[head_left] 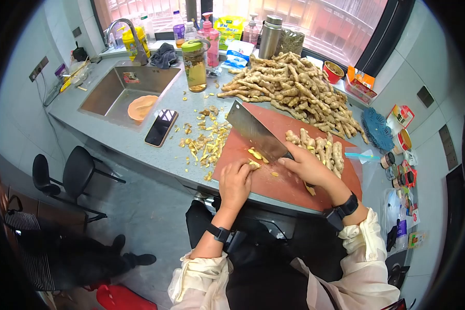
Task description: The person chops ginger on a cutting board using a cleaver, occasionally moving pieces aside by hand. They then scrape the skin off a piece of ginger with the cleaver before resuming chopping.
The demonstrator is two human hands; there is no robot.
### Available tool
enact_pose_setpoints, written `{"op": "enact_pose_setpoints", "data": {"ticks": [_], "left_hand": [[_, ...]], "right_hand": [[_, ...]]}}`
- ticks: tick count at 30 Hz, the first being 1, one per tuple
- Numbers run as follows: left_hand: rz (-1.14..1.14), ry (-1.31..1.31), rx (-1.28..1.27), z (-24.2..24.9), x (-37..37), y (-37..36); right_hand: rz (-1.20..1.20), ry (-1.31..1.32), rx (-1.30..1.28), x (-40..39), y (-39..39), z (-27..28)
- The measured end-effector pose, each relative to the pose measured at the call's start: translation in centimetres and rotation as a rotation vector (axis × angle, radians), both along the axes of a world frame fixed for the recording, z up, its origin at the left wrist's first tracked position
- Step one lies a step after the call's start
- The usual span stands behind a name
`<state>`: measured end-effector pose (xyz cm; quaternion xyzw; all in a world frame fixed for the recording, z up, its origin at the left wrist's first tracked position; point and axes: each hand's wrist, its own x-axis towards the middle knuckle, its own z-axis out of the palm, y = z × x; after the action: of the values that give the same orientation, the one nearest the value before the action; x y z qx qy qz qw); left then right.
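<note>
My right hand is closed around the handle of a cleaver, whose broad blade points up and to the left over the reddish-brown cutting board. On the board's left side, my left hand pinches a small piece of ginger with curled fingers. Cut yellow ginger bits lie beside the blade, near those fingertips. Several ginger roots rest in a row on the board, beyond my right hand. Part of the handle is hidden by my grip.
A big heap of ginger stands behind the board. Peelings litter the counter at left, near a phone, a lidded bottle and a sink holding an orange bowl. Another person's legs show at lower left.
</note>
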<state>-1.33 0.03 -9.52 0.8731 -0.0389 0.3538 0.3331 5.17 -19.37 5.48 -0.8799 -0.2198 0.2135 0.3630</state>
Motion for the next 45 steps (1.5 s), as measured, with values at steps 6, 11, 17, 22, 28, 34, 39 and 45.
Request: {"op": "enact_pose_setpoints", "data": {"ticks": [6, 11, 17, 22, 28, 34, 39, 45], "left_hand": [[0.011, 0.002, -0.022, 0.0, 0.0, -0.1], [0.012, 0.000, -0.009, 0.4, -0.1, -0.1], [0.014, 0.001, 0.006, 0.3, -0.1, -0.1], [0.026, -0.010, -0.018, -0.1, 0.1, -0.2], [0.026, -0.002, 0.000, 0.1, -0.1, -0.1], [0.025, -0.023, 0.007, -0.1, 0.0, -0.1], [0.031, -0.029, 0.004, 0.0, 0.0, -0.2], [0.015, -0.010, -0.006, 0.2, 0.0, -0.1]], "right_hand": [[0.039, 0.106, -0.108, -1.2, -3.2, -0.7], [0.030, 0.204, -0.144, -0.7, -3.6, -1.7], [-0.038, 0.159, -0.020, 1.6, -2.6, -1.4], [0.092, 0.078, -0.035, 0.3, -2.0, -0.4], [0.153, -0.095, -0.174, -0.5, -2.0, -0.6], [0.198, -0.154, -0.171, -0.4, -2.0, -1.1], [0.197, -0.162, -0.268, -0.8, -1.8, -0.8], [0.208, -0.164, -0.320, -1.0, -1.1, -0.3]]}}
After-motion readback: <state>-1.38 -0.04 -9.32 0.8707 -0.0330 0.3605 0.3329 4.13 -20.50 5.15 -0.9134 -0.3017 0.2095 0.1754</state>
